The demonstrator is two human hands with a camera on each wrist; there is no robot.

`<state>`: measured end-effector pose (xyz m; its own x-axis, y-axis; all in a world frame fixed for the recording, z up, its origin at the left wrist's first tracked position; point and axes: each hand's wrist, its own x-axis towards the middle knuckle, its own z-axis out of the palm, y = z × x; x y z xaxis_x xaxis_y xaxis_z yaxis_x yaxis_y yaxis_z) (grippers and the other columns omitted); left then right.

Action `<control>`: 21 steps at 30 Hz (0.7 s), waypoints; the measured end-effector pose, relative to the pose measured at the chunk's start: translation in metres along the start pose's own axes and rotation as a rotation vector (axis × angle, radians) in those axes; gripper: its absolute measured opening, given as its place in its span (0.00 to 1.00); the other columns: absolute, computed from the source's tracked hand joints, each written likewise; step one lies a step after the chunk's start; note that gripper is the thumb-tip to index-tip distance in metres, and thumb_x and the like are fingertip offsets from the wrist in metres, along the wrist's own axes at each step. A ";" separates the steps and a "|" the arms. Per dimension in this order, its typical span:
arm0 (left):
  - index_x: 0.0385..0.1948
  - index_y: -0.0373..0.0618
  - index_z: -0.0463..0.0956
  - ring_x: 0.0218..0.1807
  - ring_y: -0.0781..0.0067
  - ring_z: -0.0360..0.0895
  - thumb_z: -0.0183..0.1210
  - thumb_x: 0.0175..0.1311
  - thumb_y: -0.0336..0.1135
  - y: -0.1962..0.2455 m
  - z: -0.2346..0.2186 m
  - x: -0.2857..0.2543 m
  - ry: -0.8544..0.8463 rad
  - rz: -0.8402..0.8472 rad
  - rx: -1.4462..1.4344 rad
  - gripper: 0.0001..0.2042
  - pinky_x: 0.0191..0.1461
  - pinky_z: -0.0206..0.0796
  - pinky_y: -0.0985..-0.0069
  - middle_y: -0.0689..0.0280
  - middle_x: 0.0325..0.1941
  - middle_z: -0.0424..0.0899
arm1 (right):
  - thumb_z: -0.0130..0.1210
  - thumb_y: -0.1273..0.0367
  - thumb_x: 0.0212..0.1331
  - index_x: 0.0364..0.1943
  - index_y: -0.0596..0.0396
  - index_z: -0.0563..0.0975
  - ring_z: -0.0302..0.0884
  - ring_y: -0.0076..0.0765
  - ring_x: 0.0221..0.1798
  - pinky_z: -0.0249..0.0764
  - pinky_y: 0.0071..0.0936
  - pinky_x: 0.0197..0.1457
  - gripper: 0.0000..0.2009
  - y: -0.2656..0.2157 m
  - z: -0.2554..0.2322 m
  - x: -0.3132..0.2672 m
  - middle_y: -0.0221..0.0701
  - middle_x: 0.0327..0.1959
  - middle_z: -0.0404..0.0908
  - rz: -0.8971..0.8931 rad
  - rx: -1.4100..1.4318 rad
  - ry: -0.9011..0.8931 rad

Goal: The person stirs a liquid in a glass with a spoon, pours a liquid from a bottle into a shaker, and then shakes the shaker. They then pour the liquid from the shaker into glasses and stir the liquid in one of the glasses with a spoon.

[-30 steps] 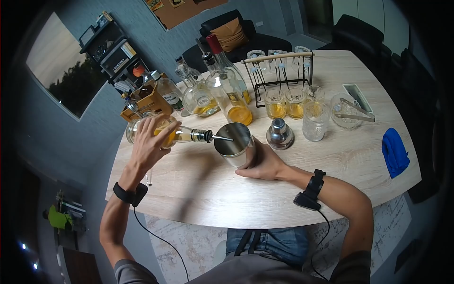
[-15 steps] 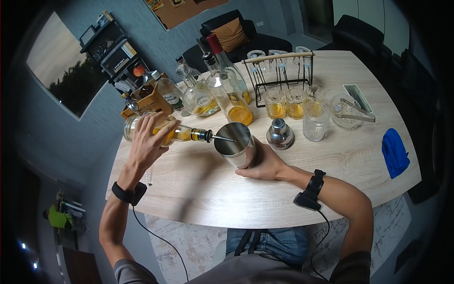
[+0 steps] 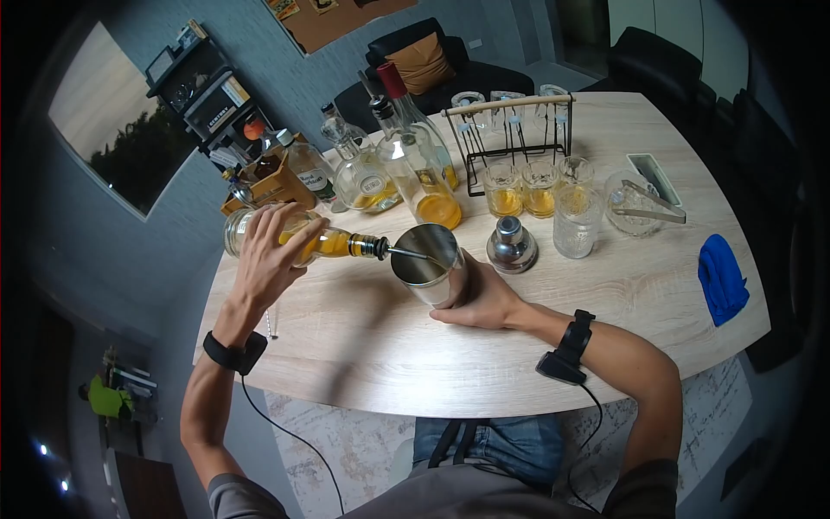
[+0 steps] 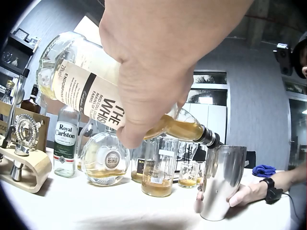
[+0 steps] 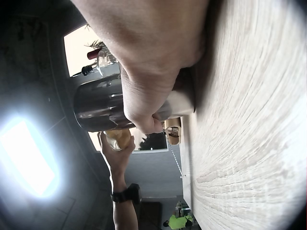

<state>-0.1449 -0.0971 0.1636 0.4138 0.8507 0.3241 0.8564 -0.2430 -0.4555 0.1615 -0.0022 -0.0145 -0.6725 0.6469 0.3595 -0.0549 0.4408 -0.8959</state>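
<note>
My left hand (image 3: 272,255) grips a glass whisky bottle (image 4: 79,88) round its body and holds it tipped above the table. Amber liquid lies in the bottle's neck, and its metal pour spout (image 3: 406,253) reaches over the rim of a steel shaker tin (image 3: 435,292). Fingers and thumb of my right hand (image 3: 486,298) wrap the tin low down, and its base is at the tabletop in the right wrist view. The tin leans slightly toward the bottle. Just beyond my right hand stands the shaker's domed top (image 3: 512,248).
Several bottles, one a round decanter (image 3: 367,183), stand at the back left beside a wooden caddy (image 3: 281,186). Behind the shaker top are glasses with amber liquid (image 3: 504,201), a glass rack (image 3: 519,154) and a tall cut glass (image 3: 577,229). Tongs (image 3: 648,212) and a blue cloth (image 3: 722,278) lie right.
My left hand has shifted slightly left and up, tipping the bottle a little more. More amber liquid shows in its neck. My right hand and the tin stay put.
</note>
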 end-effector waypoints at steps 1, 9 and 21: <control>0.64 0.67 0.73 0.70 0.56 0.66 0.79 0.34 0.29 0.000 0.000 0.000 0.000 0.001 -0.002 0.45 0.77 0.58 0.53 0.65 0.67 0.71 | 0.74 0.55 0.41 0.60 0.67 0.67 0.79 0.48 0.59 0.73 0.36 0.66 0.43 0.001 0.000 0.000 0.53 0.55 0.80 -0.002 0.009 0.004; 0.65 0.67 0.73 0.70 0.56 0.66 0.79 0.33 0.29 -0.001 0.001 0.000 0.003 0.006 0.006 0.46 0.77 0.58 0.53 0.66 0.67 0.71 | 0.74 0.56 0.41 0.60 0.67 0.67 0.80 0.48 0.58 0.73 0.35 0.65 0.43 0.003 0.001 0.000 0.52 0.54 0.80 -0.008 0.011 0.013; 0.65 0.68 0.73 0.69 0.56 0.67 0.80 0.32 0.30 -0.003 0.003 -0.001 0.014 0.017 0.014 0.47 0.76 0.59 0.53 0.65 0.67 0.71 | 0.74 0.57 0.41 0.61 0.67 0.67 0.79 0.46 0.60 0.72 0.35 0.67 0.43 0.004 0.001 0.000 0.52 0.56 0.80 -0.009 0.031 0.005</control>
<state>-0.1489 -0.0953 0.1623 0.4327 0.8398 0.3279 0.8448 -0.2508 -0.4727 0.1601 -0.0012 -0.0178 -0.6684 0.6461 0.3685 -0.0838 0.4269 -0.9004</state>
